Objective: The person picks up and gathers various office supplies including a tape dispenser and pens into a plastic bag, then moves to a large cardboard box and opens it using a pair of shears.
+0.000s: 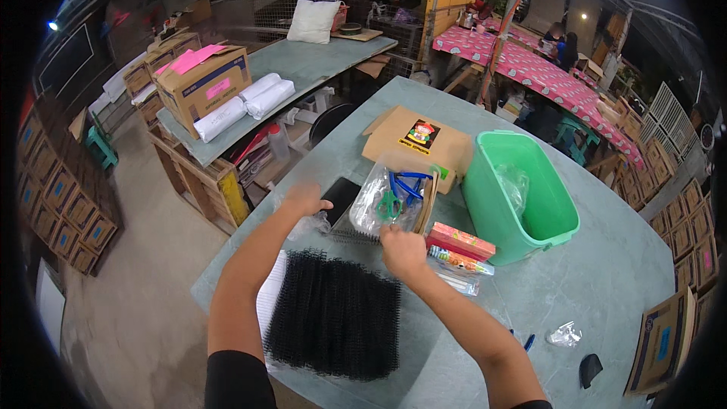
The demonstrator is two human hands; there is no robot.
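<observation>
Slightly smeared by motion, my left hand (304, 200) is curled beside a black phone-like slab (343, 198). Crumpled clear plastic (307, 225) lies right under it; its grip is hidden. My right hand (404, 248) is closed at the near edge of a clear plastic tub (367, 204), and I cannot make out what is in its fingers. Inside the tub are green-handled scissors (389, 205) and blue-handled pliers (410, 185). Nearer me, a dense mat of black, bristly strips (333, 314) lies partly over a white lined sheet (272, 295).
A green plastic bin (469, 204) holding clear plastic stands right of the tub. Behind the tub lies a brown cardboard piece (386, 132). Small red boxes (459, 242) sit beside my right hand. A blue pen (529, 342) and black scrap (590, 369) lie near right. Stacked cartons (64, 189) line the left.
</observation>
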